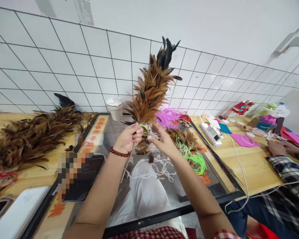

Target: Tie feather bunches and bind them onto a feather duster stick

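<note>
Two bare hands meet in the head view at the lower end of a brown feather bundle [151, 88], which stands up in front of the wire grid [94, 63]. Its long axis runs up and away from the person, leaning a little to the right, with black tip feathers [166, 53] at the far end and the base toward the hands. The left hand [131, 136] is closer to that base: its fingers are curled and its thumb and forefinger pinch at a bright green cord [144, 126] there, though the fingers hide whether the stem is gripped along with it. The right hand [161, 137] lies just to the right of the base, grasping nothing visible, its thumb and fingers spread toward the cord.

Below the hands, pale strands [165, 169] lie on a see-through panel with a dark frame [149, 220]. Green strings [199, 162] lie over loose feathers beyond the right forearm, and shiny purple plastic [170, 116] sits behind the right hand. A lidded cup [116, 111] stands behind the left hand. Farther left, a second feather bundle [32, 136] lies on the wooden tabletop, well apart from both hands.
</note>
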Motion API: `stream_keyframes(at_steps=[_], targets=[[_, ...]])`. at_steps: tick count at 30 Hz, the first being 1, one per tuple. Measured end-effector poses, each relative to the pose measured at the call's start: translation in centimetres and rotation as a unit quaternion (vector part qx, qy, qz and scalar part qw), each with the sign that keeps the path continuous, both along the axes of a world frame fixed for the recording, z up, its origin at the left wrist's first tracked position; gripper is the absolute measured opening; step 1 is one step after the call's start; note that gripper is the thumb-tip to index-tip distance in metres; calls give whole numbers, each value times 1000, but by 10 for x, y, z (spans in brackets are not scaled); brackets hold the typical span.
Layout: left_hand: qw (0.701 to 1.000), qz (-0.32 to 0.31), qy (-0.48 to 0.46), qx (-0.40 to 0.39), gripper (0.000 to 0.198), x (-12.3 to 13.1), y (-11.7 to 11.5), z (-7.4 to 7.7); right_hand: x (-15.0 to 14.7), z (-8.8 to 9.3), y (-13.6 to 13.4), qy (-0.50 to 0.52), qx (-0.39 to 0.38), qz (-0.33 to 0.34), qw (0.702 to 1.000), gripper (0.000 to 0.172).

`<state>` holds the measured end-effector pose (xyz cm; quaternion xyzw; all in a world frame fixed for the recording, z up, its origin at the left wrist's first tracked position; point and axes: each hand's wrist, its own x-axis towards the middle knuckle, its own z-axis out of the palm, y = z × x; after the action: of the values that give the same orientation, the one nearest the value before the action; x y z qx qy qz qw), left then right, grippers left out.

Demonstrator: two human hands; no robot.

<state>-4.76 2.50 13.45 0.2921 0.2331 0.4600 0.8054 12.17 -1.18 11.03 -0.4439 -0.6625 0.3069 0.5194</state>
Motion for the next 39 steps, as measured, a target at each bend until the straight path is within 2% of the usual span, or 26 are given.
stream_keyframes(at_steps=[3,5,8,12,18,21,23,25,27,29,31,34,37,39], targets=[[999,-32,-22,-32,26,2,0,-2,-21,-18,11,172,-120,75,975,37],[997,-48,-38,-53,23,1,1,-2,-25,-22,7,291,-179,77,937,39],[994,-59,-51,-79,23,1,2,-2,-19,-20,-4,408,-196,63,889,38],[993,-55,-57,-91,18,0,1,1,-10,-17,-15,446,-198,51,871,36],[995,-27,-47,-89,15,4,-3,4,-10,-27,-24,431,-199,49,879,36],[996,-6,-31,-86,16,11,-6,4,-8,-34,-35,365,-215,57,904,38],[996,7,-25,-90,17,13,-7,3,5,-35,-46,255,-216,65,940,37],[995,18,-26,-96,17,12,-6,4,31,-33,-56,108,-187,54,975,32],[994,29,-31,-101,15,9,-4,5,68,-31,-65,-21,-137,-12,990,27],[993,36,-37,-102,14,6,-3,6,110,-31,-70,-126,-91,-133,979,23],[993,40,-42,-102,13,5,-1,6,146,-35,-73,-243,-78,-203,945,17],[993,44,-42,-102,12,6,-1,5,175,-46,-74,-377,-101,-187,902,19],[992,45,-48,-104,13,8,0,4,179,-63,-73,-444,-131,-130,877,34],[991,48,-57,-108,15,7,0,3,177,-74,-73,-461,-144,-89,871,41]])
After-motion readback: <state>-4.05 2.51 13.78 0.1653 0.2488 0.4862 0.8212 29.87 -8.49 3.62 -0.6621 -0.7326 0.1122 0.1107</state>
